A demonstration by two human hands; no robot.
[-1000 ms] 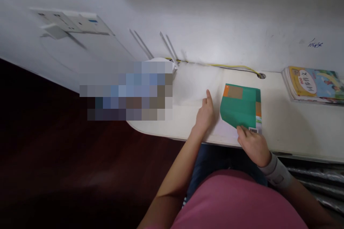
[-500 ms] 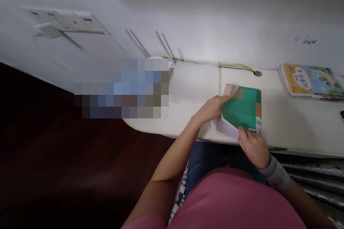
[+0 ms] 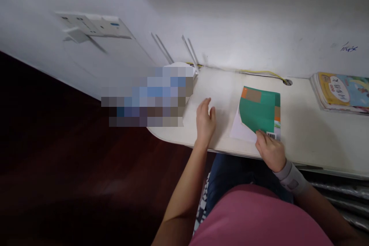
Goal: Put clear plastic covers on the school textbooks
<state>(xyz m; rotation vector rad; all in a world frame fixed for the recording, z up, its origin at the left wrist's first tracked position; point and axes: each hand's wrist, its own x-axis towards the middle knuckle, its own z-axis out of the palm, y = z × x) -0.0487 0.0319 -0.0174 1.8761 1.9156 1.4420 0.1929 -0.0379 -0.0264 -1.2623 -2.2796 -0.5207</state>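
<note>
Floor (image 3: 86, 184), dark and reddish brown, fills the lower left, below a pale wall (image 3: 245, 19) that carries a row of sockets (image 3: 98, 25) with a white plug (image 3: 76, 35) in it. Next comes a pixelated patch (image 3: 150, 100), whose contents cannot be told, over the rounded end of the white counter (image 3: 305, 134). Slim pale rods (image 3: 189, 53) lean just behind it. The left hand (image 3: 205, 125) is over the counter, its grip open, fingers up and thumb apart, well clear of the green book (image 3: 258, 107). That book lies on the counter in front of the person, its lower left corner raised above a pale page. The right hand (image 3: 270, 150) has its grip closed on the book's lower edge, beside the barcode (image 3: 271, 135); a grey band (image 3: 292, 180) circles the wrist. Behind the book a yellow cable (image 3: 261, 72) runs along the wall to a round hole (image 3: 287, 82). Farther right lies a stack of books (image 3: 346, 92), a yellow-and-blue cover uppermost, below blue handwriting (image 3: 348, 49) on the wall.
</note>
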